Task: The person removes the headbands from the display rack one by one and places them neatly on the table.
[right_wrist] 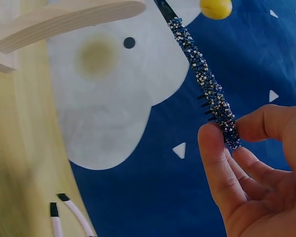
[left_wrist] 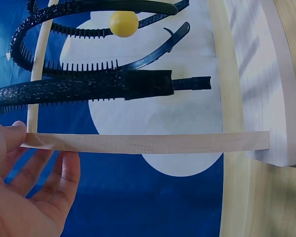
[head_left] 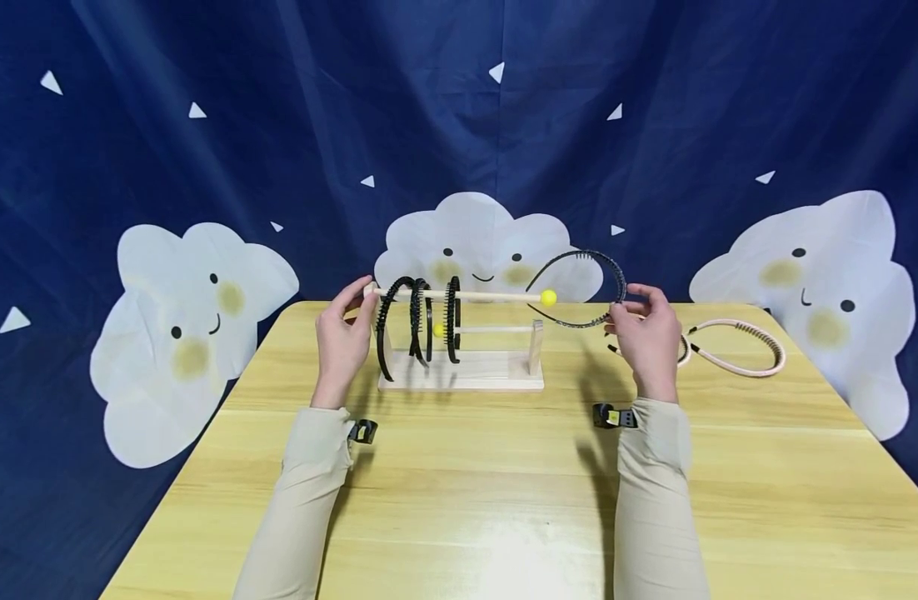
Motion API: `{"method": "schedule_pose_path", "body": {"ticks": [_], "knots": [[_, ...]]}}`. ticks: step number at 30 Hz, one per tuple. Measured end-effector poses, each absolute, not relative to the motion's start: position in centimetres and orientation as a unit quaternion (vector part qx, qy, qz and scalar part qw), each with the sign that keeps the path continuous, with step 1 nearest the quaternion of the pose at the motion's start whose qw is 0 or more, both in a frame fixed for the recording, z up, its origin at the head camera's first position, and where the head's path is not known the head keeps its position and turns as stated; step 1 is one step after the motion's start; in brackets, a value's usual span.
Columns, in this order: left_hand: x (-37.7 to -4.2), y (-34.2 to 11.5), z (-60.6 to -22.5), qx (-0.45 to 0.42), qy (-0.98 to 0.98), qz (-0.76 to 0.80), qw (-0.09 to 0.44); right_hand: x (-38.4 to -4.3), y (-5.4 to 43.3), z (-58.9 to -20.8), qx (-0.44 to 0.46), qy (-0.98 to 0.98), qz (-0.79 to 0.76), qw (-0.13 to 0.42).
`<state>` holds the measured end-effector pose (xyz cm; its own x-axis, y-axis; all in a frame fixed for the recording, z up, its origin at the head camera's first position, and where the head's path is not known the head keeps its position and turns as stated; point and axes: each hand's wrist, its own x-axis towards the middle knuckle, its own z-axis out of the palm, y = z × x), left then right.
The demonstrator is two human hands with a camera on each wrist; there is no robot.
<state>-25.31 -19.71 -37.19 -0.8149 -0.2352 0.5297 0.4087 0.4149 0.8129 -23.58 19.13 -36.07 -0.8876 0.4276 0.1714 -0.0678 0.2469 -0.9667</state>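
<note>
One headband point(right_wrist: 204, 76) points its tips leftward, axis sideways — right hand point(head_left: 649, 340) pinching it, left hand point(head_left: 342, 340) the stand point(head_left: 496, 368).

We've got our left forearm point(head_left: 290, 508) aimed about one o'clock, right forearm point(head_left: 660, 504) pretty much twelve. Our left hand point(head_left: 341, 340), over near nine, pinches between thumb and fingers; our right hand point(head_left: 649, 343), near three, does the same.

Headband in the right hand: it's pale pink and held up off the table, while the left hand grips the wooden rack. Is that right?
Not quite: the right wrist view shows that the headband is dark and glittery, not pale pink. The right hand does hold it off the table, and the left hand grips the wooden rack.
</note>
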Motion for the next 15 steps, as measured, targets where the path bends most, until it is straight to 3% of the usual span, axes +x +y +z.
{"method": "schedule_pose_path", "body": {"ticks": [15], "knots": [[-25.4, -19.7, -37.3, -0.057, -0.791, -0.530, 0.301, -24.7, 19.5, -38.6, -0.142, -0.757, 0.616, 0.165]]}}
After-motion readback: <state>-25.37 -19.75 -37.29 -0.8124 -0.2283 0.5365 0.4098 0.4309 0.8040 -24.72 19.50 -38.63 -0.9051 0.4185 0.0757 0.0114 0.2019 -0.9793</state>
